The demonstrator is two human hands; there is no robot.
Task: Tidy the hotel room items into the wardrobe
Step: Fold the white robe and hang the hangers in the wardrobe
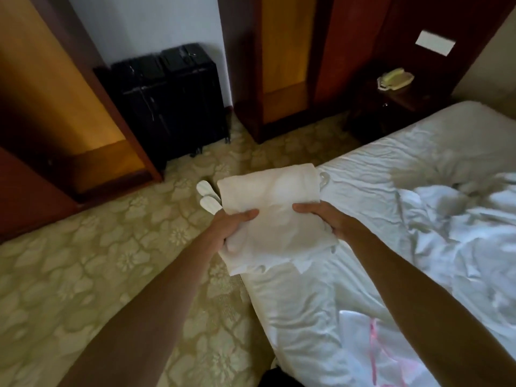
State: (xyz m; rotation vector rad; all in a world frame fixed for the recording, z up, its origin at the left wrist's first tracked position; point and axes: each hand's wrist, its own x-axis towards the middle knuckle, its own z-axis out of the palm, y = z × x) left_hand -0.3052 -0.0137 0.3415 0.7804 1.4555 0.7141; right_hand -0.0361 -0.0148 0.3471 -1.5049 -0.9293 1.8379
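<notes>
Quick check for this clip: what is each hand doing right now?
Left hand: grips the left edge of the folded white towel.
Right hand: grips the towel's right edge.

slippers (208, 197) half hidden behind towel (273, 202), suitcase (170, 99) blurred

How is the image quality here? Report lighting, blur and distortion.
Head view: dim, yellowish light, brightest on the white bed; wide-angle bending bows the wardrobe frame and stretches both forearms; soft blur throughout, so the black suitcase loses detail; the folded white cloth, gripped by both hands, blends into the sheet.
</notes>
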